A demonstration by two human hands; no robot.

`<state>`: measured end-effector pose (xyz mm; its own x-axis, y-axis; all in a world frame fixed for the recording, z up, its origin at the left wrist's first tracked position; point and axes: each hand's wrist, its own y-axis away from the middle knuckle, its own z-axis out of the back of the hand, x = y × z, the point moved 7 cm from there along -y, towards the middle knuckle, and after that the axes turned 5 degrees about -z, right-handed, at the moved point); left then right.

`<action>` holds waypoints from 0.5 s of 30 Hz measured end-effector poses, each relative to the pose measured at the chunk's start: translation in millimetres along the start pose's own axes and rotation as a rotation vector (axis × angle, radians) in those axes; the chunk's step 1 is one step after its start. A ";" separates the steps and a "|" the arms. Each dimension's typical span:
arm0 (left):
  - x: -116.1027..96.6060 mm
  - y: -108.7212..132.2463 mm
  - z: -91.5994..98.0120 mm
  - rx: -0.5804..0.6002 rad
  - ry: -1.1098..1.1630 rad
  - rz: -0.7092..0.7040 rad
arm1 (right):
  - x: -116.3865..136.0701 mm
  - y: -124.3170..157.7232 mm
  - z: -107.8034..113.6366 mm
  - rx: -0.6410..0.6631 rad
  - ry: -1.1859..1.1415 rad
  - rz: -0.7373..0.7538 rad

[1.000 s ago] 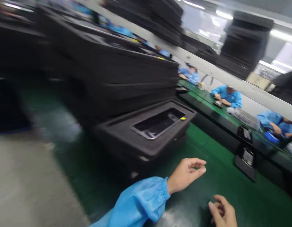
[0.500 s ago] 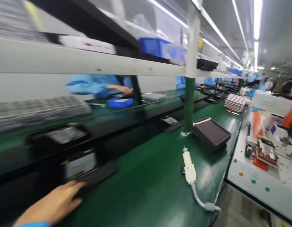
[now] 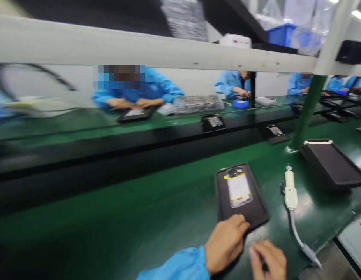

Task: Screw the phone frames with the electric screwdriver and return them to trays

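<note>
A shallow black tray (image 3: pixel 256 212) lies on the green bench top in front of me. In it rests an opened phone (image 3: pixel 239 188), its inside facing up, with a white panel and yellow strips. My left hand (image 3: pixel 227 243), in a blue sleeve, has its fingers closed on the tray's near edge. Beside it, at the bottom of the view, my right hand (image 3: pixel 269 260) is curled, thumb and fingers close together, slightly apart from the tray. Something dark shows within its fingers, too blurred to name.
A pale electric screwdriver (image 3: pixel 290 192) with a grey cable lies to the right. Stacked black trays (image 3: pixel 335 163) stand beyond it by a green post (image 3: pixel 310 111). A dark conveyor belt (image 3: pixel 139 149) carries more trays. Across it, people in blue sleeves (image 3: pixel 168 87) work.
The view has swung left. My left hand, earlier at a tray by the dark belt, now holds a tray on the green bench. My right hand has come into view.
</note>
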<state>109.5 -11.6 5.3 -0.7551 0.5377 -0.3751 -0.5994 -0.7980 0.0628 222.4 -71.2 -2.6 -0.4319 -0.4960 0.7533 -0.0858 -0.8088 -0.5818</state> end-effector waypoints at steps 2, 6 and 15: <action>-24.8 18.9 -20.6 0.039 0.032 -0.004 | 1.5 -22.6 1.9 0.005 0.031 0.023; -46.1 47.5 -20.4 0.012 0.372 -0.078 | 0.5 -45.0 -30.6 0.300 0.473 0.067; 49.3 40.7 4.8 -0.458 1.304 0.569 | -17.8 -34.9 -48.4 0.231 0.601 0.080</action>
<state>46.6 -16.3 -6.2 0.0570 -0.2847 -0.9569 0.0060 -0.9584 0.2854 189.6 -18.9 -10.6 -0.8617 -0.3487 0.3686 0.1339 -0.8570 -0.4977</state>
